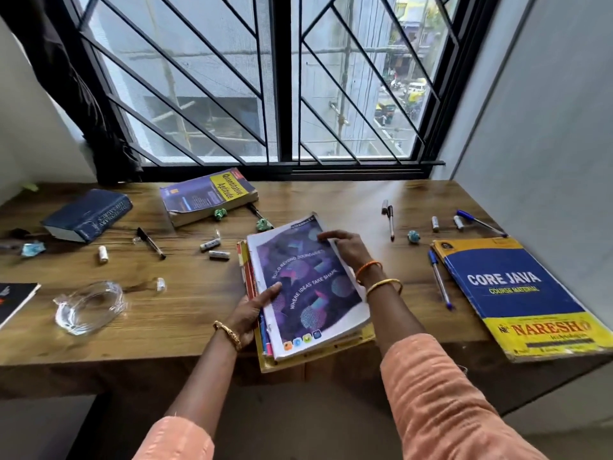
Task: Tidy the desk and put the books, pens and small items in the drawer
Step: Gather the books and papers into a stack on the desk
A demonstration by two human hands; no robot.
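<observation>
A stack of books topped by a purple-covered book lies at the desk's front edge, in the middle. My left hand grips the stack's left side, thumb on the cover. My right hand rests on the cover's far right edge, fingers curled over it. A blue and yellow Core Java book lies at the right, a Quantitative Aptitude book at the back, a dark blue dictionary at the left. Several pens and small batteries are scattered over the wooden desk.
A clear glass ashtray sits front left, with a dark book corner at the left edge. Crumpled paper balls lie among the pens. A barred window stands behind the desk, a grey wall on the right.
</observation>
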